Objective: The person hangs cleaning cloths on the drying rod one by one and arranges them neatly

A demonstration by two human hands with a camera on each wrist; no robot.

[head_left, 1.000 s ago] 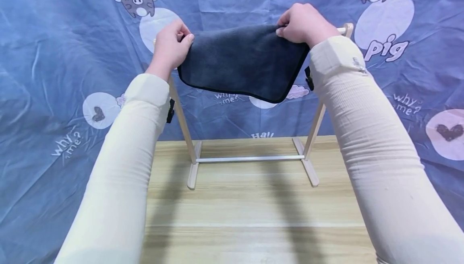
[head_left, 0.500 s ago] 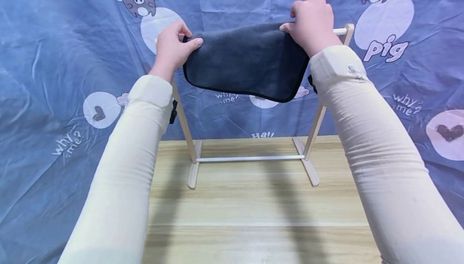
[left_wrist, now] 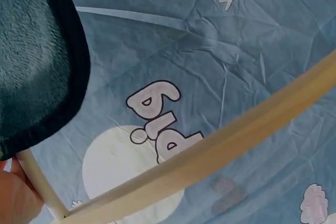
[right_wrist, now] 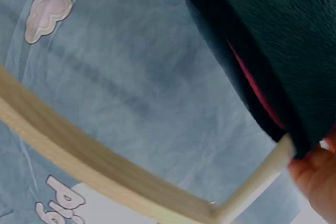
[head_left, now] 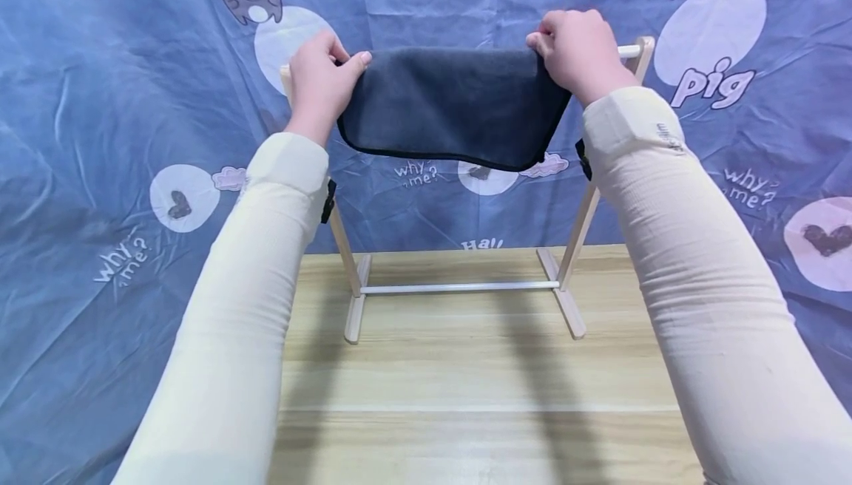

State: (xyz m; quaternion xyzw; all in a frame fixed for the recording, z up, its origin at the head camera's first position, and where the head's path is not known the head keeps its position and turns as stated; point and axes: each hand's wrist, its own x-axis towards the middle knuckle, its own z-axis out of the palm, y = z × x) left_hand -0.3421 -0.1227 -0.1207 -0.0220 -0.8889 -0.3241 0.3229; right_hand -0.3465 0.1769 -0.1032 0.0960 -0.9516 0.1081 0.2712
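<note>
Your left hand (head_left: 322, 86) fingers (head_left: 333, 52) curl over the top left corner of the dark towel (head_left: 452, 104), thumb on the near face, pinching it at the rack's top rail. Your right hand (head_left: 579, 49) does the same at the top right corner, fingers (head_left: 552, 30) wrapped over the fold. Both are clamped on cloth, not on bare wood.

The towel hangs folded over the top rail (head_left: 629, 49) of the wooden rack (head_left: 575, 237), spanning almost the full gap between your hands. Its lower hem has a black binding; it sags slightly lower on the right and ends well above the lower crossbar (head_left: 459, 287). In the left wrist view the towel's bound edge (left_wrist: 73, 77) sits just beside the rail end, with your fingertip (left_wrist: 13, 198) touching the dowel. In the right wrist view the towel edge (right_wrist: 252, 66) wraps the rail tip, and a thin red strip shows inside the fold.

A short stub of rail sticks out bare past your right hand, up to the right upright. The left upright is mostly behind your left sleeve (head_left: 266, 248).

The rack's feet stand on the wooden table (head_left: 466, 381), near its back edge. Open tabletop lies in front of the rack between your forearms. The blue printed backdrop (head_left: 100, 100) hangs close behind the rack.
</note>
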